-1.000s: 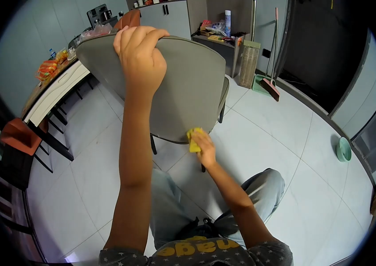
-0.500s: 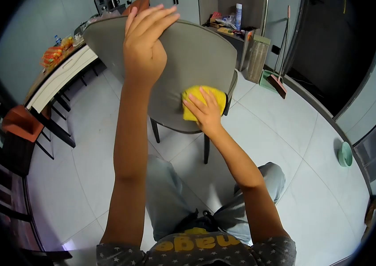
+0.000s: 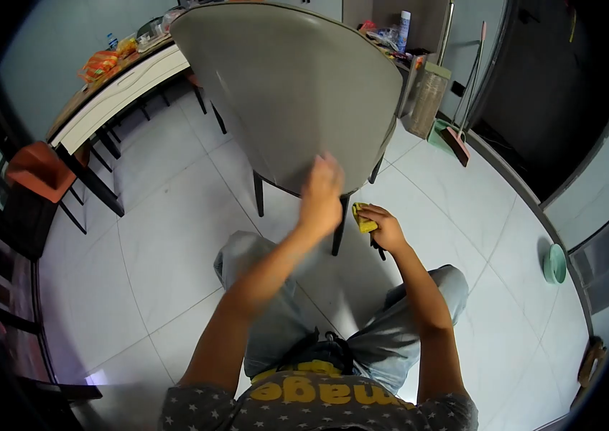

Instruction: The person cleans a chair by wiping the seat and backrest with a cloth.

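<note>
A grey chair (image 3: 283, 93) with dark legs stands in front of me, its smooth outer back towards me. My right hand (image 3: 386, 228) is closed on a yellow cloth (image 3: 365, 218), beside the chair's near right leg. Something thin and dark hangs just below that hand; I cannot make out what it is. My left hand (image 3: 322, 195) is over the lower edge of the chair back. Motion smears its fingers, so I cannot tell how they are held or whether they touch the chair.
At the left is a long table (image 3: 118, 80) with bags and bottles, and an orange chair (image 3: 35, 171). A broom (image 3: 455, 144) and a dustpan stand by the dark door (image 3: 534, 93). A green bowl (image 3: 554, 264) lies at the right on the tiled floor.
My left hand has come down from the top of the chair back to its lower edge. My right hand has taken the yellow cloth off the chair back, down and rightward. The chair has turned.
</note>
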Demonstrator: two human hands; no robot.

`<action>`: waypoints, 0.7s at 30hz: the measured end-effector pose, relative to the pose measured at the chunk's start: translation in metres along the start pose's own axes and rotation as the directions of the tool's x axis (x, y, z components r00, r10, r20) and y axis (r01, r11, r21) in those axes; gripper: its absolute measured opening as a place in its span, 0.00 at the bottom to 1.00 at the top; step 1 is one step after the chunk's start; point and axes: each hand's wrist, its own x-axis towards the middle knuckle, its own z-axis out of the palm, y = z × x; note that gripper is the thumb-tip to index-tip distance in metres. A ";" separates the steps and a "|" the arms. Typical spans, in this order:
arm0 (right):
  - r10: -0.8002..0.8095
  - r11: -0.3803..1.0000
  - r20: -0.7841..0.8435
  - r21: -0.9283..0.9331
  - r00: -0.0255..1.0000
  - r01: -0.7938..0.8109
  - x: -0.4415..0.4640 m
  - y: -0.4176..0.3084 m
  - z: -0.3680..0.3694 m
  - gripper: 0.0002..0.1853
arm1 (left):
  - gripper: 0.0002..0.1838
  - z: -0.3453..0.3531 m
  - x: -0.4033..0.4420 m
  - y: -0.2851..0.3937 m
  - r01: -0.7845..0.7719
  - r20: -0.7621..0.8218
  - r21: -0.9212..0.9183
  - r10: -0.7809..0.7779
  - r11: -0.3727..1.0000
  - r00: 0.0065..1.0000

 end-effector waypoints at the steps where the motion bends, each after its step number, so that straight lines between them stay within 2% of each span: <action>1: -0.007 1.000 0.004 0.001 1.000 0.007 0.000 -0.006 -0.004 0.29 | 0.29 0.021 -0.028 0.009 -0.045 0.286 0.041 0.031 0.998 0.958; 2: 0.023 0.998 0.006 0.055 1.000 -0.023 -0.005 -0.011 -0.007 0.29 | 0.22 0.034 -0.043 0.014 0.223 0.827 0.006 -0.130 0.975 0.547; 3: 0.056 0.992 0.009 0.109 0.998 -0.057 -0.010 -0.014 -0.009 0.30 | 0.17 0.068 -0.089 0.003 0.286 0.915 -0.062 -0.061 0.956 0.400; 4: 0.058 0.993 0.010 0.107 0.998 -0.059 -0.014 -0.016 -0.010 0.30 | 0.16 0.105 -0.126 -0.016 0.079 0.976 -0.169 0.156 0.982 0.150; 6: 0.142 0.980 -0.045 0.149 0.989 -0.134 -0.020 -0.015 -0.011 0.29 | 0.16 0.120 -0.137 -0.023 -0.093 0.937 -0.331 0.315 0.939 -0.149; 7: 0.115 0.983 -0.123 0.155 0.986 -0.095 -0.023 -0.007 -0.009 0.30 | 0.16 0.101 -0.120 -0.015 0.070 0.952 -0.299 0.292 0.952 0.094; 8: 0.122 0.982 -0.117 0.157 0.986 -0.103 -0.023 -0.011 -0.011 0.30 | 0.16 0.080 -0.101 -0.007 0.237 0.923 -0.296 0.212 0.925 0.322; 9: 0.275 0.896 -0.145 0.397 0.950 -0.199 -0.019 -0.020 -0.018 0.31 | 0.16 0.063 -0.078 0.002 0.180 0.894 -0.248 0.154 0.952 0.421; 10: 0.427 0.746 -0.138 0.612 0.894 -0.262 -0.016 -0.025 -0.021 0.32 | 0.17 0.051 -0.056 0.008 0.124 0.849 -0.196 0.106 0.973 0.517; 11: 0.469 0.636 -0.129 0.736 0.874 -0.233 -0.014 -0.019 -0.017 0.33 | 0.17 0.047 -0.045 0.009 0.149 0.760 -0.264 0.111 0.953 0.640; 12: 0.478 0.637 -0.134 0.733 0.868 -0.237 -0.014 -0.018 -0.018 0.33 | 0.17 0.044 -0.035 0.011 0.162 0.655 -0.335 0.106 0.928 0.748; 14: 0.560 0.271 -0.051 0.954 0.827 -0.125 -0.014 -0.022 -0.018 0.32 | 0.15 0.031 -0.015 0.021 0.303 0.594 -0.468 0.041 0.830 0.803; 16: 0.644 0.177 -0.022 0.977 0.765 -0.121 -0.015 -0.027 -0.017 0.28 | 0.12 0.037 -0.018 0.024 0.394 0.471 -0.593 -0.094 0.703 0.877; 18: 0.702 0.091 0.003 0.991 0.712 -0.094 -0.014 -0.027 -0.016 0.28 | 0.11 0.046 -0.027 0.021 0.373 0.373 -0.639 -0.153 0.673 0.915; 19: 0.696 0.027 0.021 0.998 0.718 -0.055 -0.014 -0.027 -0.016 0.26 | 0.11 0.048 -0.029 0.023 0.401 0.370 -0.640 -0.194 0.655 0.908; 21: 0.682 -0.157 0.158 0.985 0.714 -0.069 -0.016 -0.018 -0.015 0.21 | 0.10 0.045 -0.027 0.025 0.319 0.277 -0.737 -0.164 0.596 0.947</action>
